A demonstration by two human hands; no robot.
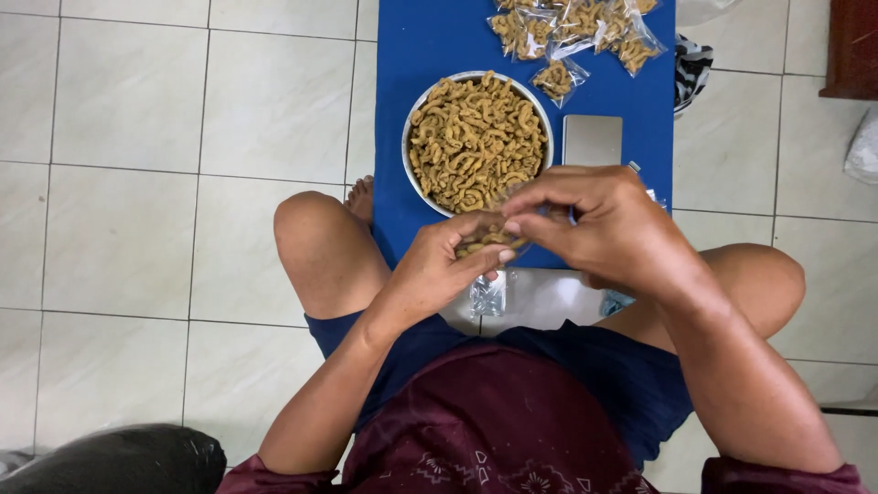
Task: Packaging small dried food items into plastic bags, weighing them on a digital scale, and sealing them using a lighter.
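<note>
Your left hand [439, 265] cups a small clear bag [491, 240] of snacks while your right hand [594, 224] pinches its mouth, both closed on it above the bowl [412, 137] for easy refilling.

Floor: pale square tiles [128, 119] with thin grey joints, evenly lit.
Table: a low blue board [430, 37] lay on it.
Corner: dark wooden furniture [852, 46] stood top right.

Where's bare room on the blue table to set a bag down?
Bare blue table left of the filled bags, above the bowl. Thin strip left of the bowl. Crowded: the top right with bags, scale beside the bowl, both hands at the near edge.
</note>
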